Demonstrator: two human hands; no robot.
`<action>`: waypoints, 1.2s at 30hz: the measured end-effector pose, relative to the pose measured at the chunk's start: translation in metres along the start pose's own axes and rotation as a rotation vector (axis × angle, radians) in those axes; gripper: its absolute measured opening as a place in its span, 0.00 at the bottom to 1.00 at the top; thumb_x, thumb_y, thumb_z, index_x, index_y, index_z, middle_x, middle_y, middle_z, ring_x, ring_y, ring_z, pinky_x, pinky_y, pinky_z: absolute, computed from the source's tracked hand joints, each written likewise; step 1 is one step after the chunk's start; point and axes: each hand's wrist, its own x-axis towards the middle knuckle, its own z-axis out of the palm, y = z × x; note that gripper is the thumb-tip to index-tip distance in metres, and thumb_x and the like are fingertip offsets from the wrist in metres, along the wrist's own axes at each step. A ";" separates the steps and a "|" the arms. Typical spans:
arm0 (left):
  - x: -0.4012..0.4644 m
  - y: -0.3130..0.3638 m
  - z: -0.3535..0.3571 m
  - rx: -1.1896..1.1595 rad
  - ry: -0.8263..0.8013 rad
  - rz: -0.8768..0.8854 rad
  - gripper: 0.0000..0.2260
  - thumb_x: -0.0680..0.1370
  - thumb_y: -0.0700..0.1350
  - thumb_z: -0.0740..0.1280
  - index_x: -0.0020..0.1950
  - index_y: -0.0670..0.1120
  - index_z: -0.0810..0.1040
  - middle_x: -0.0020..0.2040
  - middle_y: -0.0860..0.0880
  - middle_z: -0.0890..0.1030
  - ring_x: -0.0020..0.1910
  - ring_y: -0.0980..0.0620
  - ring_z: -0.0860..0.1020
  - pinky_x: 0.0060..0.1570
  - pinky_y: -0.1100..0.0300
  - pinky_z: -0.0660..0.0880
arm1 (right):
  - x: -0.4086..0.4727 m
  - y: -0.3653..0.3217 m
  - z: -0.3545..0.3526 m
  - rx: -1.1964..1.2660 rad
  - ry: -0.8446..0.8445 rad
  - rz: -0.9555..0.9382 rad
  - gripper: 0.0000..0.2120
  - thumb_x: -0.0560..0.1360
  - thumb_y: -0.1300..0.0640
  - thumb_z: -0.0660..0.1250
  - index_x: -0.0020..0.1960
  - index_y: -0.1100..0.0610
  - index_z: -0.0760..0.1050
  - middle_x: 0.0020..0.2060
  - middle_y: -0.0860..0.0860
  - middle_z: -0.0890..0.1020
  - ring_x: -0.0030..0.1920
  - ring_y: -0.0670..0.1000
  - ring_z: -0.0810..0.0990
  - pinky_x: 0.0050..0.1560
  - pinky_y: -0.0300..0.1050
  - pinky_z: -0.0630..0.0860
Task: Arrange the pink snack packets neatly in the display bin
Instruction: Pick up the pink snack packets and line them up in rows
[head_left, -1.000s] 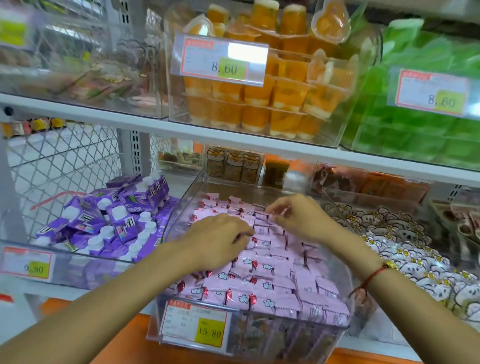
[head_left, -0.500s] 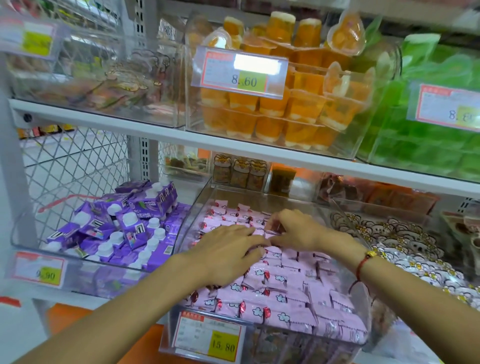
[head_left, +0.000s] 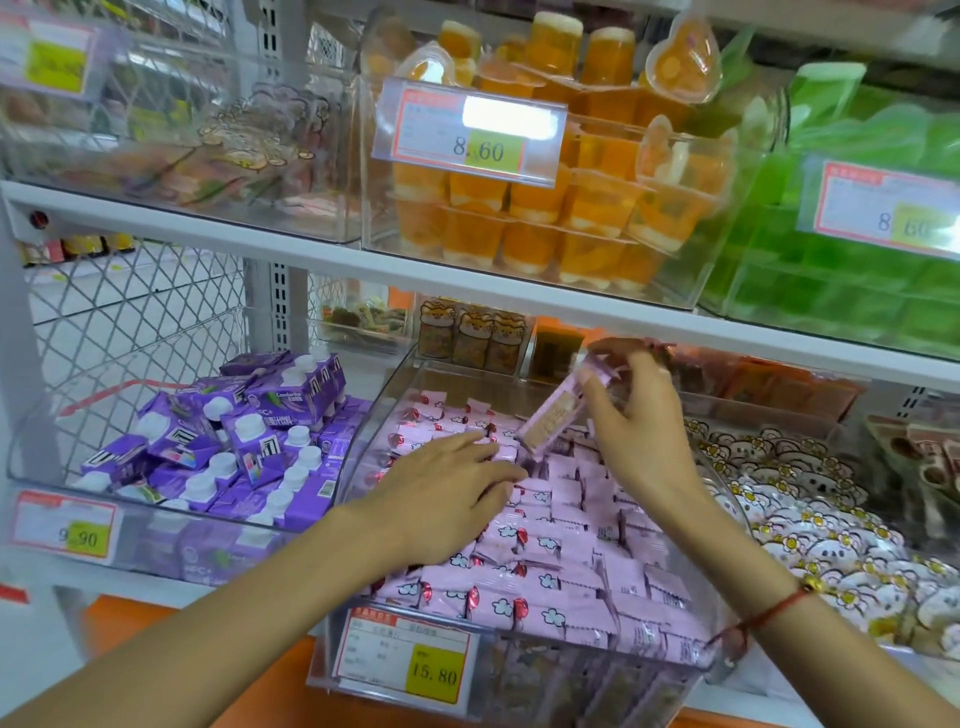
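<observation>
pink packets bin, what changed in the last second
The right hand has come up off the pile, now pinching one pink packet tilted above the display bin. The left hand stays flat on the pink packets. The packed rows look unchanged.

A shop: shelved snack bins (head_left: 524, 670) with price tags (head_left: 470, 132).
</observation>
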 end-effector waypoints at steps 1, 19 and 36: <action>-0.002 0.002 -0.002 -0.029 0.092 -0.013 0.17 0.82 0.53 0.53 0.70 0.57 0.68 0.70 0.53 0.70 0.67 0.54 0.66 0.63 0.61 0.59 | -0.004 -0.001 -0.003 0.030 0.051 0.019 0.06 0.79 0.57 0.60 0.56 0.53 0.71 0.51 0.52 0.75 0.48 0.35 0.72 0.44 0.24 0.68; -0.005 0.022 -0.036 -1.481 0.287 -0.580 0.06 0.77 0.49 0.67 0.46 0.49 0.82 0.48 0.45 0.83 0.39 0.53 0.83 0.32 0.64 0.78 | -0.021 -0.013 -0.020 0.233 -0.191 0.259 0.24 0.75 0.45 0.65 0.69 0.48 0.65 0.59 0.45 0.74 0.57 0.44 0.74 0.58 0.37 0.70; -0.008 0.003 -0.011 -0.226 0.248 -0.063 0.17 0.81 0.51 0.57 0.70 0.55 0.67 0.71 0.57 0.68 0.68 0.59 0.64 0.66 0.60 0.60 | -0.011 0.001 -0.014 -0.038 -0.215 0.139 0.16 0.75 0.55 0.68 0.61 0.56 0.69 0.48 0.48 0.79 0.47 0.48 0.78 0.48 0.44 0.74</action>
